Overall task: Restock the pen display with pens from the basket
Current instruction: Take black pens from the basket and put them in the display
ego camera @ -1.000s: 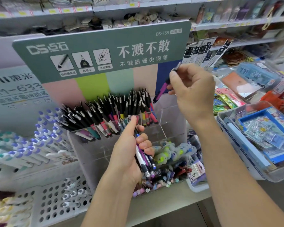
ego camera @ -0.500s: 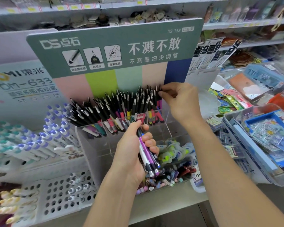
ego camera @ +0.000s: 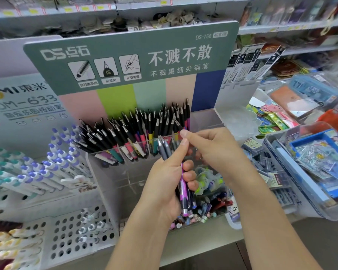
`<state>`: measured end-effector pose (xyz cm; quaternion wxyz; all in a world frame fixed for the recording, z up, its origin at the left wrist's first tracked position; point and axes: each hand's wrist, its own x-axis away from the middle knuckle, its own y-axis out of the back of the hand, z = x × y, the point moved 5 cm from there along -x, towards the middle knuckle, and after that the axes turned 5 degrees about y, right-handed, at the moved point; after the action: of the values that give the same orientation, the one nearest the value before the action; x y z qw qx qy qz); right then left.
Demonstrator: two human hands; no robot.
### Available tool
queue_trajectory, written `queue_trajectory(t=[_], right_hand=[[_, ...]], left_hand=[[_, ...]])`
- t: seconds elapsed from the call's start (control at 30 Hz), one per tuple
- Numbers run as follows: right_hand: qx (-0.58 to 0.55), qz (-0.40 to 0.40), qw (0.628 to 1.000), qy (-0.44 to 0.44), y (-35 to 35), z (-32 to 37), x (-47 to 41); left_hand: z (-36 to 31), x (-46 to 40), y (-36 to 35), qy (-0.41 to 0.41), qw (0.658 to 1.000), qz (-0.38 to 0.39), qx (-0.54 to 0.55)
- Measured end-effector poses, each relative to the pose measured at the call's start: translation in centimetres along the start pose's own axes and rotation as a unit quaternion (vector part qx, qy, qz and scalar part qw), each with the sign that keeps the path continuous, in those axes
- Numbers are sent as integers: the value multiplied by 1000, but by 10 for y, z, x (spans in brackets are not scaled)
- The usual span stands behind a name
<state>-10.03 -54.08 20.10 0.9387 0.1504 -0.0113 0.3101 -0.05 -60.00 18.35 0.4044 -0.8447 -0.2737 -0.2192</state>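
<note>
Nearest the camera, the left hand [ego camera: 168, 184] grips a bundle of pens [ego camera: 184, 193] upright, fingers curled round the barrels, grey tips fanned out above the thumb. Just above it, the right hand [ego camera: 209, 147] reaches in with thumb and forefinger at those tips; whether it has already pinched a pen cannot be told. The step in hand looks like drawing the next pen from the bundle. To do it well, take only one tip, pull along the barrel so the rest stay clamped, and keep the left grip firm low down. Beyond the hands stands the clear pen display [ego camera: 203, 121], its black-capped pens [ego camera: 144, 125] leaning left; the emptier right end, before the blue stripe, looks the sensible slot, cap up like its neighbours
</note>
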Motion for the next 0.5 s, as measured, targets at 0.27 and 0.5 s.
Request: queue_trajectory(t=[0.27, 0.5], right_hand=[[-203, 99, 967, -120, -3, -20, 8], [-295, 11, 955, -14, 15, 3, -2]], left_hand=[[5, -3, -7, -9, 998, 7, -57], [3, -10, 7, 39, 998, -35, 16]])
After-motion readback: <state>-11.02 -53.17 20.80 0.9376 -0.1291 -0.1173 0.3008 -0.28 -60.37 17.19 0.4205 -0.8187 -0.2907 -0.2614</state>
